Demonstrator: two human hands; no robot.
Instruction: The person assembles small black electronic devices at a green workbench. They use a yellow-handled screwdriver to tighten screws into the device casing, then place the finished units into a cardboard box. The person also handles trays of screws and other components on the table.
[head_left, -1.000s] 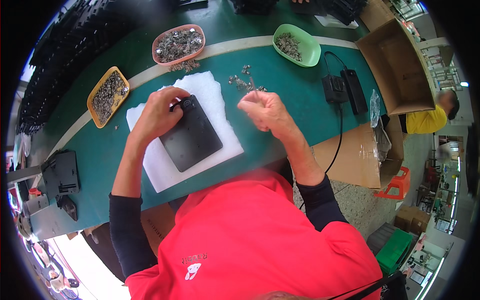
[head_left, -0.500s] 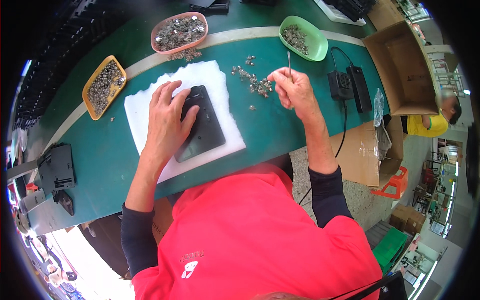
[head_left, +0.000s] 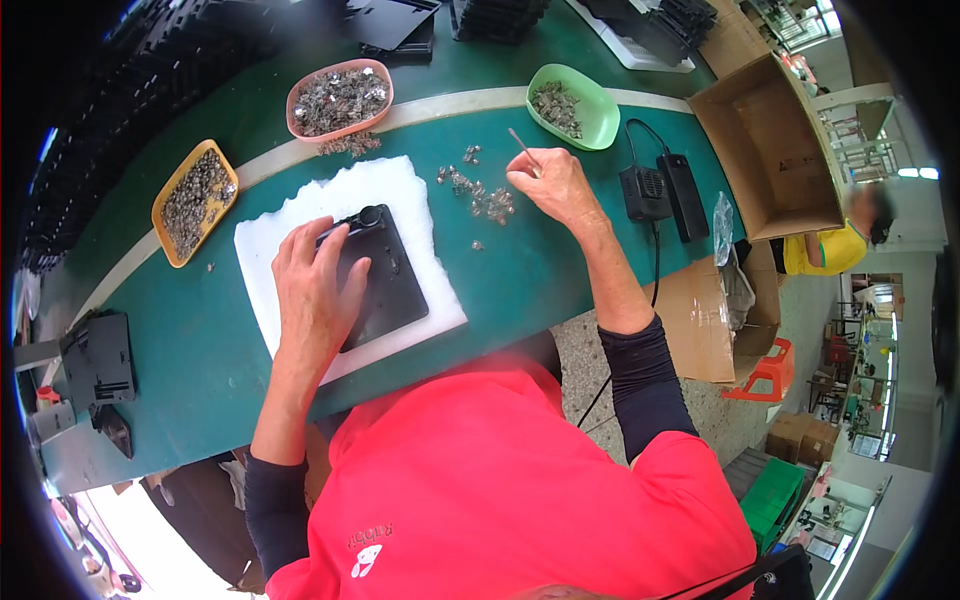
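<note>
Across the middle of the view, a wide green table (head_left: pixel 540 285) is covered with work. By its right end, a large cardboard box (head_left: pixel 765 140) is seen with its mouth turned toward the table. On the near part of the table, a white foam sheet (head_left: pixel 400 185) is laid flat, its far edge ragged, and on that foam a black panel (head_left: pixel 395 300) is set at a slant, a round piece showing at its far end.

The panel's left side is partly covered by the left hand (head_left: pixel 315 290): the fingers are bent over it, the thumb is spread apart from them, and whether anything is pinched under the fingertips cannot be told. Over to the right, clear of the foam, the right hand (head_left: pixel 562 188) is raised, its fingers curled closed.

Beyond the foam, a pink tray (head_left: pixel 292 108) is heaped with small parts, some of them spilled just beside it; a green tray (head_left: pixel 600 115) and a yellow tray (head_left: pixel 217 212) are partly filled too. Between the right thumb and fingers, a thin stick-like tool (head_left: pixel 523 148) is gripped, pointed up and leftward. Near that hand, tiny shiny pieces (head_left: pixel 492 205) are scattered.
</note>
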